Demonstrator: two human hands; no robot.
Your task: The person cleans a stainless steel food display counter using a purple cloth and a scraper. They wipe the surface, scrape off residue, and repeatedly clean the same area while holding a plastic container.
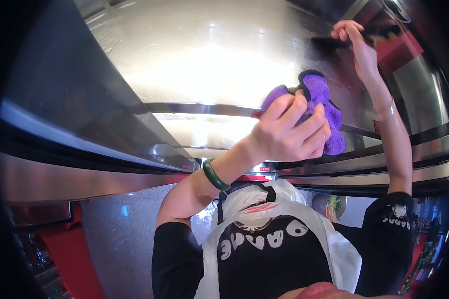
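Observation:
My left hand (287, 132) is closed around a bunched purple cloth (329, 104) and presses it against a shiny stainless steel surface (209, 55) in front of me. A green bangle (214, 175) sits on that wrist. My right hand (359, 42) is raised to the upper right, its fingers wrapped around a dark bar-like handle (386, 32) beside a red panel (401, 50). My black shirt and a thin white plastic apron (284, 219) fill the lower middle.
Horizontal steel ledges and dark seams (364, 169) run across below the cloth. A curved steel edge (110, 149) sweeps along the left. Grey speckled floor (119, 234) and a red object (80, 259) lie at the lower left.

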